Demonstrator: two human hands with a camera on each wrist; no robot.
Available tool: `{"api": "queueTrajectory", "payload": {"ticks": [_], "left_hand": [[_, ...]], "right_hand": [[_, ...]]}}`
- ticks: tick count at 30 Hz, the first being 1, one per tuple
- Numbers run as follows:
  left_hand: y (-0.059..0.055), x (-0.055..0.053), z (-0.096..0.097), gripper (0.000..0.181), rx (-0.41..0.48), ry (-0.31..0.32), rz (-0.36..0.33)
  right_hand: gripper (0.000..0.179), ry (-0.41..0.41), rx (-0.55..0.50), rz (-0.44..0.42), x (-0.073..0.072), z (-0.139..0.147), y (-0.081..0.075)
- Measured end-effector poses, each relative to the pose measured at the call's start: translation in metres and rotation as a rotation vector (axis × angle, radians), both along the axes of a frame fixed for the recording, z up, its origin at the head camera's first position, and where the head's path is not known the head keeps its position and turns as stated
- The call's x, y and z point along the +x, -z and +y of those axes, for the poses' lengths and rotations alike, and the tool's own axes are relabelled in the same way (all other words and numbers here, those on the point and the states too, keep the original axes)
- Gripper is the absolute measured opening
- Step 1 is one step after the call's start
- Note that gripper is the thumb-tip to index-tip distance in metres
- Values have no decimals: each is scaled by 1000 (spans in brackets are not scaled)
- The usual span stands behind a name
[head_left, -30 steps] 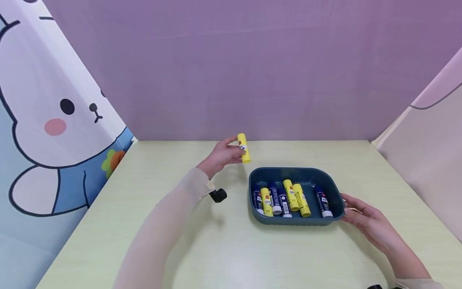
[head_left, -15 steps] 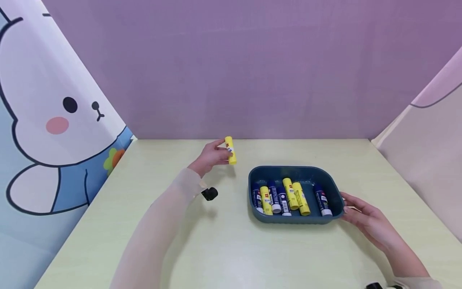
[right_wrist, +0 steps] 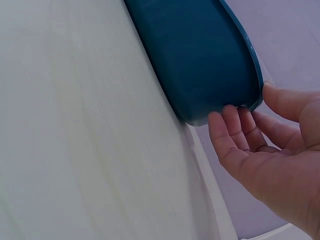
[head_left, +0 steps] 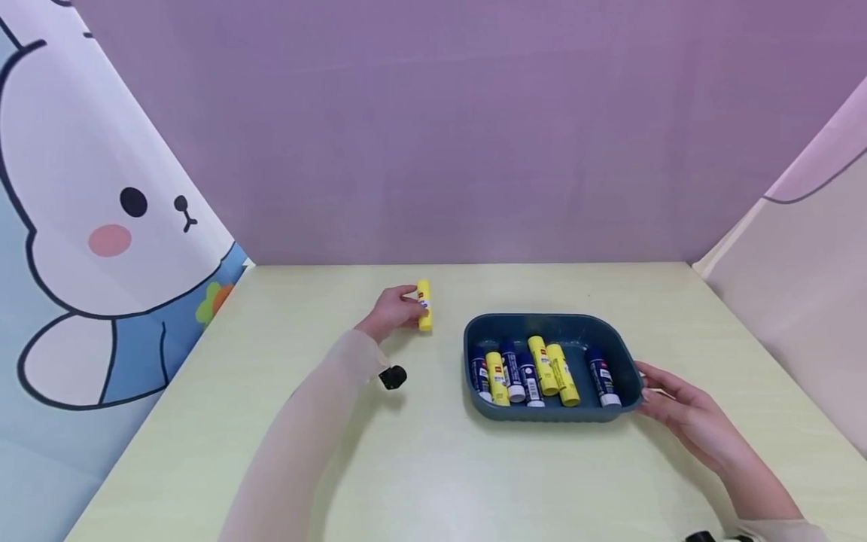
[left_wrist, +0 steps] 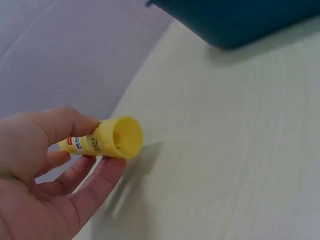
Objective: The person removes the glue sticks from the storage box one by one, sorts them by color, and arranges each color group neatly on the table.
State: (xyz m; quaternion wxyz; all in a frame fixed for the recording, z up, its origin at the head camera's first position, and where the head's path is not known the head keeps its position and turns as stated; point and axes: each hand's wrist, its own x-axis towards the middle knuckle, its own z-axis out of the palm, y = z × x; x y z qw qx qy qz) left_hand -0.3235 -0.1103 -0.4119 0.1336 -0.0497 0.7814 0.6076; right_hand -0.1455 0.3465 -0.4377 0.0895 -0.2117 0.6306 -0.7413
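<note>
A yellow glue stick (head_left: 424, 286) is pinched between the thumb and fingers of my left hand (head_left: 389, 312), left of the bin and low over the table. In the left wrist view the open-looking round end of the glue stick (left_wrist: 129, 137) points toward the table. My right hand (head_left: 698, 421) grips the right end of a dark teal plastic bin (head_left: 562, 414), thumb at the rim and fingers against the outer wall. Inside the bin lie several glue sticks, some yellow (head_left: 564, 376) and some dark blue with white ends (head_left: 601, 373).
The pale wood-look table (head_left: 433, 482) runs back to a purple cloth wall (head_left: 433, 150). At the left stands a panel with a cartoon animal (head_left: 68, 165), and a pale panel (head_left: 799, 301) bounds the right side.
My left hand carries the yellow glue stick to the left, away from the bin, then lowers it toward the table. The right hand stays at the bin's right end.
</note>
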Motion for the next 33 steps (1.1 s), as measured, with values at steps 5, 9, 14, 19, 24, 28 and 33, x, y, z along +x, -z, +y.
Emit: {"api": "queueTrajectory", "payload": {"ticks": [5,9,14,19,24,28,33], "left_hand": [[5,1,1,68,-90,-18,6],[6,1,0,63,-103,-36,6],[7,2,-1,53,-68,-45,12],[9,4,-3,50,-17,-49,20],[10,3,-3,52,-4,-63,7],[10,2,-3,53,4,-77,-5],[9,2,-3,54,17,-82,-12]], "right_hand": [[48,-4,-4,-1,0,0,0],[48,-3,-2,1,0,-1,-1],[48,2,11,1,0,-1,-1],[48,8,18,-4,1,0,-1],[48,15,25,-3,1,0,-2],[48,16,27,-3,2,1,-3],[48,9,18,0,1,0,-3]]}}
